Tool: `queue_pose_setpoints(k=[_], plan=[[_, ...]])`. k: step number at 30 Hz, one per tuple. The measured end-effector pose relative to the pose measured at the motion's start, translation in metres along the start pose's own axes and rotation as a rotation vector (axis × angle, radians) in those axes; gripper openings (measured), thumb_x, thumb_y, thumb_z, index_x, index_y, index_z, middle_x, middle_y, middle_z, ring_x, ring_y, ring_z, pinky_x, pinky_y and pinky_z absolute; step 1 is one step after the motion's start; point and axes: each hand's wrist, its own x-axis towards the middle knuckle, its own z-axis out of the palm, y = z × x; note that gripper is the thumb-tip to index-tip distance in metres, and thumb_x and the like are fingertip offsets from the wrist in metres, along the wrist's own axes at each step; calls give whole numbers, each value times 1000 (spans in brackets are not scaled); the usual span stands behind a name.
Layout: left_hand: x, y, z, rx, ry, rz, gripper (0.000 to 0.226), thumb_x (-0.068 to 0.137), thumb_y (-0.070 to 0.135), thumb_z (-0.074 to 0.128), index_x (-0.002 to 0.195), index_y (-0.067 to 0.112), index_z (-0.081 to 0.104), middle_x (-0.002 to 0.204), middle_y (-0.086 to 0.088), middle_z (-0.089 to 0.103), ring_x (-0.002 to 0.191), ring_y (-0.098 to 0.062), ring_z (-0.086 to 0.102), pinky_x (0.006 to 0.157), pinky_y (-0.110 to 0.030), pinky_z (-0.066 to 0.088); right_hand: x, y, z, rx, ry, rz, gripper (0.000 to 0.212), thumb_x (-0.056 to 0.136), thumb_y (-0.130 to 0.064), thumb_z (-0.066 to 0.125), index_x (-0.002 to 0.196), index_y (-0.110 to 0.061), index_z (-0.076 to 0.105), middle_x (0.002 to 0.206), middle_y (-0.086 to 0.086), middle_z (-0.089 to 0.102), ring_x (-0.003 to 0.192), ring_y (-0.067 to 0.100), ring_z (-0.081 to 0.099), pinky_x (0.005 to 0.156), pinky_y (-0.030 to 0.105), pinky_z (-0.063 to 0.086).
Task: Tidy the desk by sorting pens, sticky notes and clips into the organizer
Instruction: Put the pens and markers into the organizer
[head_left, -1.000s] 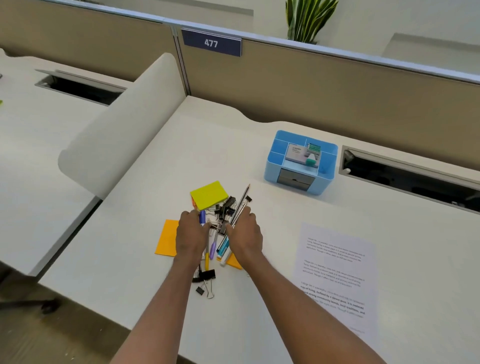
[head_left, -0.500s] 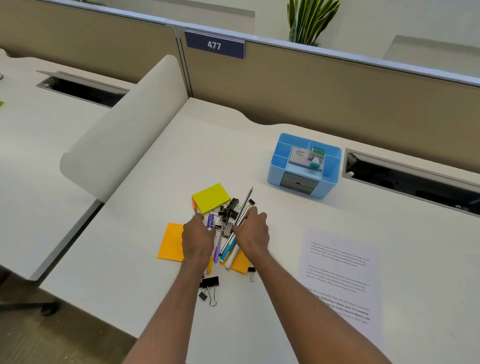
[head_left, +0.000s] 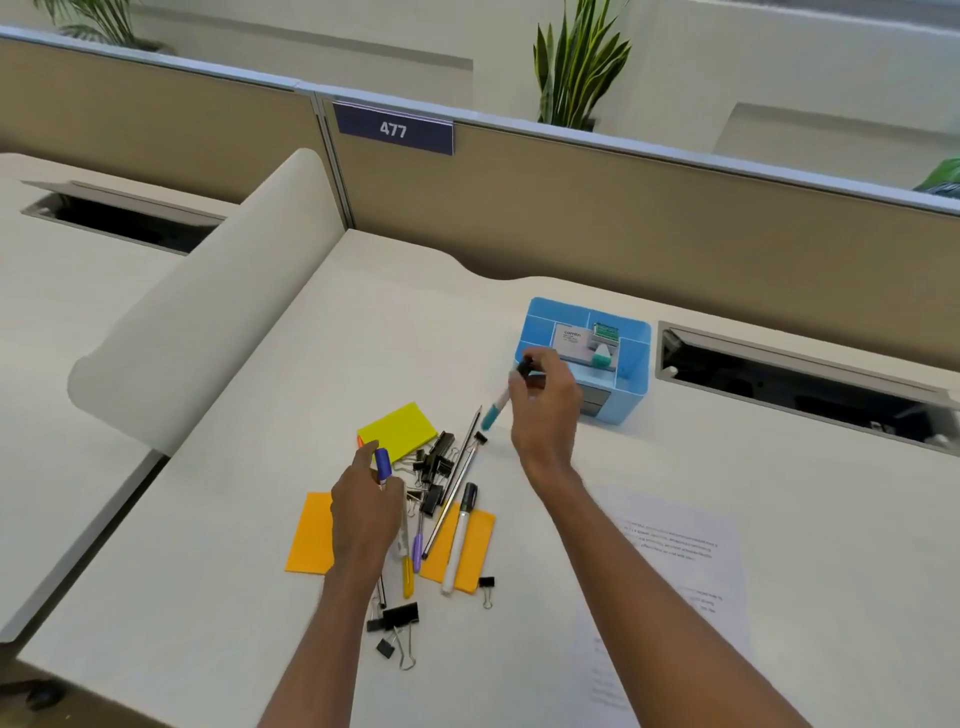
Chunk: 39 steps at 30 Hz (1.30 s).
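Teal pen (head_left: 493, 413) held right by the organizer (head_left: 631, 395)
The right hand (head_left: 545, 410) pinches the teal pen with curled fingers (head_left: 540, 359), just in front of the blue organizer. The pen slants, dark end up by the organizer, teal end down. The left hand (head_left: 363, 514), farther back, grips a purple pen (head_left: 383, 462) over the pile (head_left: 436, 462) on the counter (head_left: 363, 338).

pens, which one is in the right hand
The white pen with the teal end, held in the air by the right hand beside the blue organizer. The left hand grips a blue-capped pen; the others lie flat.
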Motion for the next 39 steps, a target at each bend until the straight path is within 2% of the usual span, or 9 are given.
queue_pose_setpoints(k=[3,7,12,16,21,24,29,35,39], plan=[[3,1,2,-4,-16,13,51,94,7,61,144,13,52,117,-19,67,94,-31,63,75,-33,46,53,-13,-10,-34,209,-160,20,95,-3,65,114,-11,66,102,4,65,92,18,64,84,35,58],[5,1,2,-6,-33,24,49,95,9,62,143,15,53,111,-16,68,90,-30,63,74,-35,49,98,-16,-11,-69,277,-231,19,95,-3,63,113,-7,69,102,7,66,89,20,65,83,33,57],[7,-3,2,-5,-53,16,50,95,8,63,144,15,53,112,-15,69,90,-28,65,74,-33,49,113,0,1,-250,162,-219,19,97,-6,62,114,-9,70,105,7,68,92,17,62,80,18,45],[7,-3,1,-25,-55,20,49,96,8,62,144,16,53,105,-13,69,84,-26,65,71,-35,51,117,14,12,-333,37,-134,20,100,-7,57,114,-11,71,110,8,67,93,21,62,81,36,54],[7,9,-7,-82,-9,68,47,97,6,61,142,19,55,106,-10,65,77,-15,64,60,-22,45,126,25,16,-475,-87,-97,22,99,-5,55,114,-10,71,103,10,67,88,24,61,68,32,45],[12,34,-14,-158,42,146,44,98,9,61,139,24,56,108,-5,66,83,-10,67,59,-12,47,128,28,14,-535,-132,-87,24,99,-1,52,116,-8,67,101,13,66,89,30,62,69,37,49],[35,102,-12,-281,101,356,39,98,11,64,134,24,57,107,-1,70,93,-12,69,74,-5,52,120,19,2,-503,-91,-126,44,99,2,52,142,-11,53,125,11,61,110,26,60,89,38,52],[73,178,18,-343,72,577,37,98,12,64,131,25,57,105,2,70,94,-11,69,77,-9,54,69,17,-6,-426,22,-186,24,96,-2,62,119,-9,64,118,7,63,107,23,63,84,33,57],[96,209,47,-372,29,635,34,96,9,64,128,20,60,107,1,72,93,-13,70,74,-10,55,30,24,-7,-397,2,-161,25,95,-7,68,119,-10,65,122,6,64,122,22,59,96,35,56]])
